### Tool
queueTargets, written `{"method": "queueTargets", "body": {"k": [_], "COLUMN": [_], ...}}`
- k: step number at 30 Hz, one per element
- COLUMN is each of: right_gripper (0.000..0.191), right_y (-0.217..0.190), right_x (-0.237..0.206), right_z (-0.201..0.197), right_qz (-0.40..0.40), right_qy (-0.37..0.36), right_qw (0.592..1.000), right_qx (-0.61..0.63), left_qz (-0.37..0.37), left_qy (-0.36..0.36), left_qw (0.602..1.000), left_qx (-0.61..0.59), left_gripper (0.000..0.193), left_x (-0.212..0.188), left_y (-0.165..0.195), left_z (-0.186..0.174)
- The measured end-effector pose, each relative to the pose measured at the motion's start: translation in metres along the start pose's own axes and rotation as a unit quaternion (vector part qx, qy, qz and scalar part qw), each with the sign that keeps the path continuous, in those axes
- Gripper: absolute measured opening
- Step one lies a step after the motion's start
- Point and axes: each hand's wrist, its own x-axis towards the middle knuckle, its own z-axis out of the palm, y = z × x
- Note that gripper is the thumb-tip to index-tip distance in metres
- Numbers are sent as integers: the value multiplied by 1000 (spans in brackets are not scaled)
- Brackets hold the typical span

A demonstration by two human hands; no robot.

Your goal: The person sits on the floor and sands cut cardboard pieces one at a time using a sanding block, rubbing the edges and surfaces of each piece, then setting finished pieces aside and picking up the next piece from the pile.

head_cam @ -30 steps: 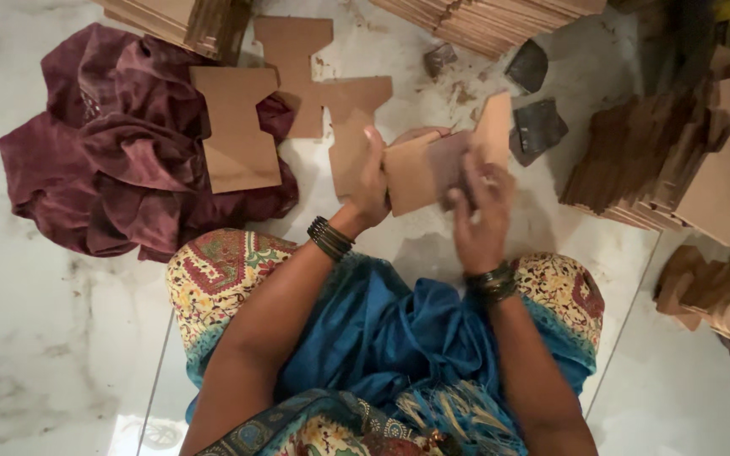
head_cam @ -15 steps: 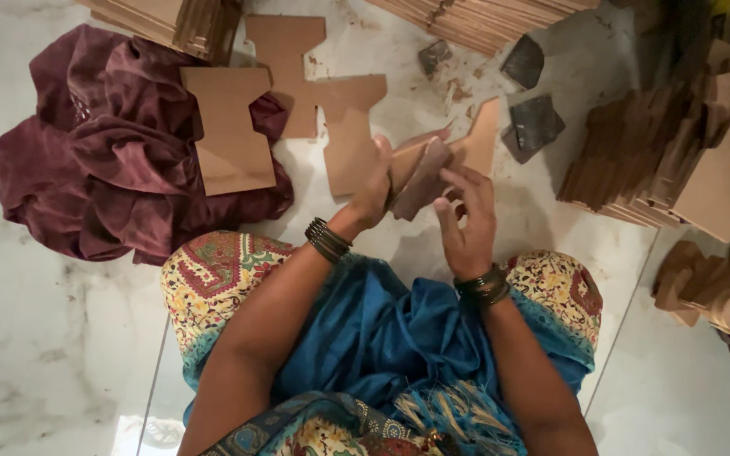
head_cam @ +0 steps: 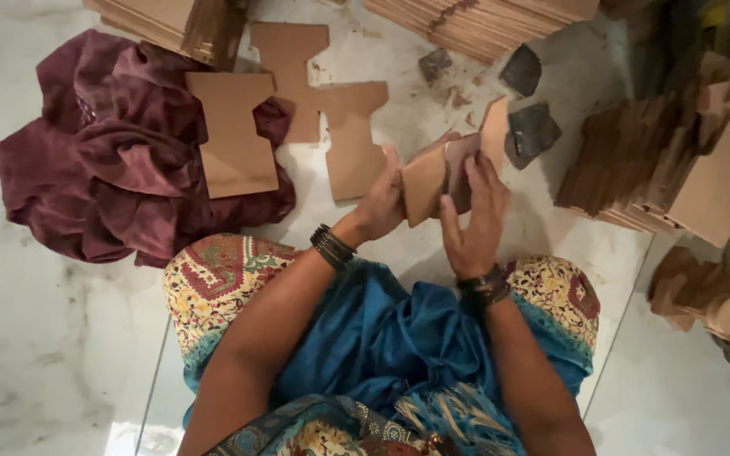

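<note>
Holding a half-folded card blank (head_cam: 433,173) above my lap, left hand (head_cam: 379,207) pinching its edge, right hand (head_cam: 475,215) pressed flat and open on it. Push unevenly and I reckon the crease goes crooked or tears.

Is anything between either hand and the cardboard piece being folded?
Nothing visible: the left hand grips the folded cardboard piece at its left edge, and the right hand lies flat against its front.

Blue garment (head_cam: 382,338), patterned cloth (head_cam: 213,279), dark bangles (head_cam: 331,247) on both wrists
</note>
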Motion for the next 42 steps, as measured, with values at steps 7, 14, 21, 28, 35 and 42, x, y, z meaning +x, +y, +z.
{"method": "queueTargets", "body": {"k": [7, 14, 21, 28, 35, 42], "right_gripper": [57, 62, 61, 62, 59, 60], "right_y": [-25, -14, -17, -4, 10, 23], "right_x": [-9, 3, 2, 6, 9, 12], "right_z": [10, -3, -2, -13, -16, -43], "right_qz": [-117, -73, -95, -38, -64, -37], "right_qy": [-27, 7, -14, 32, 7, 49], "right_qw": [993, 997, 995, 998, 994, 988], "right_qx": [12, -37, -23, -32, -89, -143], "left_qz": [22, -32, 5, -11, 49, -1], "left_qy": [12, -2, -7, 78, 114, 168], "left_qw": [1000, 999, 999, 992, 966, 963], "left_qx": [14, -11, 41, 96, 228, 211], "left_gripper": [101, 105, 85, 69, 69, 66], "left_x": [-6, -2, -5, -1, 0, 1], "left_y": [5, -1, -5, -4, 13, 25], "left_z": [-5, -6, -17, -12, 1, -6]}}
